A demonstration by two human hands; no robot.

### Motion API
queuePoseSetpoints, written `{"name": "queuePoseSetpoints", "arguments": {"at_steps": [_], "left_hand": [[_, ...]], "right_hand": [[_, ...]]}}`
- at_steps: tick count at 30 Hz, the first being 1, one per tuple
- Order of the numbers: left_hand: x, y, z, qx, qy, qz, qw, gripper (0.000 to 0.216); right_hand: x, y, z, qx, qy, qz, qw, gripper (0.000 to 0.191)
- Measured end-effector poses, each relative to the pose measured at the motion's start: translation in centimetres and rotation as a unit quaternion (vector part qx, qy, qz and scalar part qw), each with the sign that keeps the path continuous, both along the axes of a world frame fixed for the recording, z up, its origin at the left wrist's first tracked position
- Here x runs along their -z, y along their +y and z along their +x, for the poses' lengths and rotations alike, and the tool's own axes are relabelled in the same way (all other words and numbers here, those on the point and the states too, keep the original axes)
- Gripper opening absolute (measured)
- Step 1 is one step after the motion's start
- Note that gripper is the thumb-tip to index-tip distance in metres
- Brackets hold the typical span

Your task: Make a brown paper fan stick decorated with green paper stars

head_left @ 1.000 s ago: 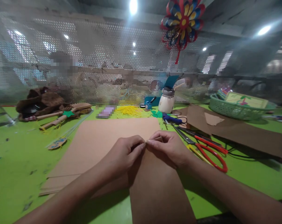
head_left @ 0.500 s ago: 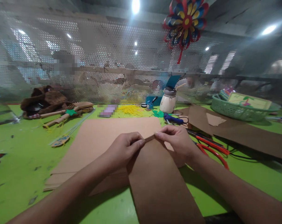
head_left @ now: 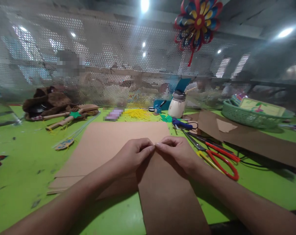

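A long brown paper strip lies in front of me on a stack of tan paper sheets. My left hand and my right hand meet fingertip to fingertip at the strip's far end. Both hands are closed in a pinch on that end, which is hidden under the fingers. My forearms reach in from the bottom corners.
Red-handled scissors lie just right of my right hand on the green table. Behind them are a blue glue gun, a white jar, brown cardboard and a green basket. A mesh screen closes the back.
My right hand, which had moved right along the strip's folded end half a second ago, has come back against my left hand. The fold is now pressed down under the fingers.
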State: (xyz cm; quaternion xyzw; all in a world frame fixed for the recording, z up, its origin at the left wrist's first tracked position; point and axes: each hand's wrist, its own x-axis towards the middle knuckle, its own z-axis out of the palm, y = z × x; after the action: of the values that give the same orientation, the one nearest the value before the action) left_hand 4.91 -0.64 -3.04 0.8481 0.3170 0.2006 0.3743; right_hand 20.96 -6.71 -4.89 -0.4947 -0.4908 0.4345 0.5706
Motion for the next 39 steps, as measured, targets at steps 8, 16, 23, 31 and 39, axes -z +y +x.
{"name": "queuePoseSetpoints", "arguments": {"at_steps": [8,16,23,31,39], "left_hand": [[0.0,0.7,-0.6,0.052,0.049,0.011,0.997,0.033],[0.3,1.3,-1.0,0.076,0.043,-0.064,0.994,0.033],[0.4,1.2,-1.3,0.131,0.013,-0.23,0.964,0.034],[0.3,2.1,-1.4,0.095,0.031,-0.135,0.986,0.034],[-0.2,2.1,-1.1,0.011,-0.014,-0.113,0.993,0.037]], "right_hand": [[-0.1,0.1,0.6,0.006,0.0,0.0,1.0,0.027],[0.5,0.6,1.8,0.038,-0.003,-0.014,0.999,0.026],[0.7,1.2,2.6,0.051,0.04,-0.04,0.997,0.028],[1.0,1.8,3.3,0.055,0.046,-0.042,0.997,0.03],[1.2,1.9,2.9,0.056,0.084,-0.05,0.994,0.029]]}}
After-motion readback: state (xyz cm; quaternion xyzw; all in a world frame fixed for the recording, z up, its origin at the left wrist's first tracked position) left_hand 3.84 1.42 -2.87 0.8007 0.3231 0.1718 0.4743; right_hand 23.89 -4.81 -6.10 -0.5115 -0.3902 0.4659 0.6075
